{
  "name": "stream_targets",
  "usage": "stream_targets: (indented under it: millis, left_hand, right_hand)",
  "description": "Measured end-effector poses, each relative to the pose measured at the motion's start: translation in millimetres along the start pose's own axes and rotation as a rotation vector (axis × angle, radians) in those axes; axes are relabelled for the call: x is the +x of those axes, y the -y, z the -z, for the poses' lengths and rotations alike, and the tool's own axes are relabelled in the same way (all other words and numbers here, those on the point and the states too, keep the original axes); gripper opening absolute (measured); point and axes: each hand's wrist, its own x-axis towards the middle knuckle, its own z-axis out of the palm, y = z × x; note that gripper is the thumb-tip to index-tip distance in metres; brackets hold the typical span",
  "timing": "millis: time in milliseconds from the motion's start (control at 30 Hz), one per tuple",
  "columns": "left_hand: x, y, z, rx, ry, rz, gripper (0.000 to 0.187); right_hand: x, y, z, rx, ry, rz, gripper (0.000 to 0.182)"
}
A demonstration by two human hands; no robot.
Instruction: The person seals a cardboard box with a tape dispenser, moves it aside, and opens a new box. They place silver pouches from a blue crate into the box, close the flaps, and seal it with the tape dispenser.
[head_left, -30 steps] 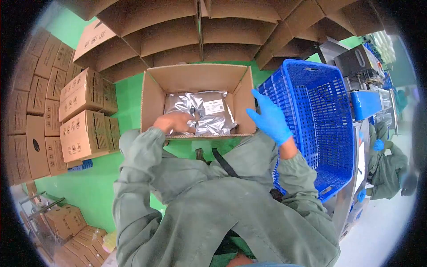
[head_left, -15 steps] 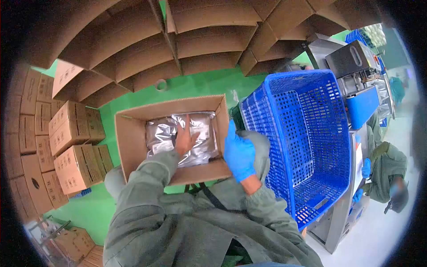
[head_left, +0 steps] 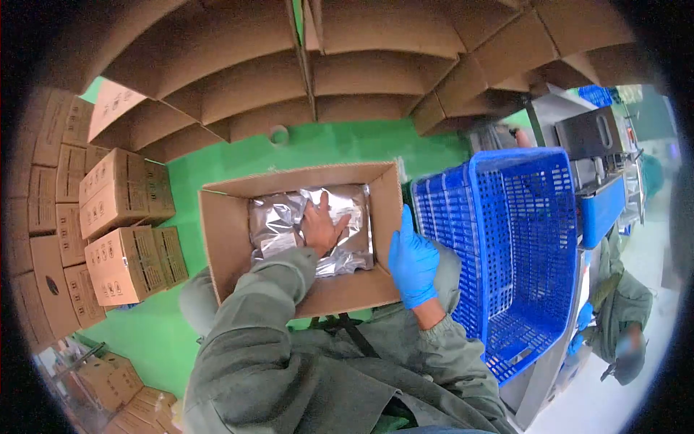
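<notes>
Fingers [head_left: 334, 217] spread on foil pouch [head_left: 278, 217], in box [head_left: 224, 231]

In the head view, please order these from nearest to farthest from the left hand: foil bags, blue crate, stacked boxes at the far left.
1. Foil bags: under the left hand, inside the open box.
2. Blue crate: to its right.
3. Stacked boxes: far left, on the floor.

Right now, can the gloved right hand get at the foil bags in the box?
Probably yes. The right hand rests on the open box's right wall, beside the foil bags, with no lid over them. The left hand presses on them but leaves foil bare.
</notes>
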Motion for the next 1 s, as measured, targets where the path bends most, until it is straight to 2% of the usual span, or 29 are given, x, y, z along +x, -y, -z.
stream_targets:
  millis: [67, 100, 133, 200, 267, 333, 400, 433, 467, 500, 533, 600, 733, 833, 900, 967, 1000]
  left_hand:
    - [6.5, 2.9, 4.5, 0.092, 0.143, 0.041, 0.090]
    - [10.9, 17.2, 5.4, 0.094, 0.168, -0.033, 0.080]
    - [25.5, 16.8, 31.5, 0.093, 0.148, -0.038, 0.080]
    - [52.1, -9.6, 125.5, -0.013, 0.817, -0.042, 0.066]
    - [25.8, -37.1, 222.5, -0.219, 0.427, -0.087, 0.055]
    - [-1.9, -24.2, 273.4, -0.190, -0.126, -0.147, 0.048]
    - [-28.9, 5.1, 301.1, 0.249, -0.624, -0.197, 0.046]
    - [-41.2, 42.0, 290.9, 0.258, -0.626, -0.190, 0.046]
    - [-49.7, 92.5, 261.1, 0.150, -0.557, -0.046, 0.045]
    - [-57.2, 118.0, 247.1, 0.041, -0.492, 0.089, 0.043]
    - [-67.8, 110.5, 250.4, 0.046, -0.498, 0.087, 0.043]
    - [-74.5, 88.5, 253.4, -0.295, -0.172, 0.302, 0.040]
    - [-74.3, 64.5, 280.2, -0.252, -0.121, 0.346, 0.037]
    - [-62.2, 71.1, 282.4, -0.211, -0.130, 0.223, 0.035]
    - [-54.8, 102.9, 275.3, -0.053, 0.006, 0.305, 0.037]
    - [-50.9, 86.9, 296.8, -0.315, 0.287, 0.325, 0.050]
    - [-45.4, 87.6, 293.5, -0.312, 0.296, 0.286, 0.050]
  right_hand:
    - [4.7, -3.4, 0.7, 0.055, -0.029, 0.017, 0.059]
    - [2.8, -6.1, 1.4, 0.104, -0.018, 0.022, 0.059]
    - [2.2, -10.2, 1.8, 0.104, -0.036, 0.031, 0.059]
    - [6.4, -21.5, 1.8, 0.139, -0.037, 0.092, 0.062]
    - [14.3, -35.4, -6.5, 0.186, -0.079, 0.144, 0.061]
    - [14.9, -37.2, -9.7, 0.243, -0.096, 0.184, 0.061]
    - [22.2, -30.6, -8.6, 0.198, -0.030, 0.149, 0.061]
    - [24.1, -26.3, -8.0, 0.153, -0.038, 0.142, 0.058]
    - [28.2, -23.4, -10.1, 0.158, -0.035, 0.152, 0.058]
    - [35.6, -20.8, -13.5, 0.133, -0.096, 0.174, 0.055]
    - [36.6, -18.6, -13.9, 0.108, -0.157, 0.190, 0.053]
    - [37.8, -15.7, -12.3, 0.101, -0.172, 0.188, 0.049]
    - [17.8, -11.0, -13.3, 0.051, -0.163, 0.133, 0.041]
    - [0.5, -10.4, -8.4, 0.152, -0.152, 0.079, 0.041]
    - [-1.6, -12.0, -8.9, 0.173, -0.177, 0.071, 0.040]
    - [-0.6, -12.3, -7.7, 0.193, -0.220, 0.074, 0.033]
    - [-1.0, -11.3, -8.2, 0.182, -0.246, 0.046, 0.033]
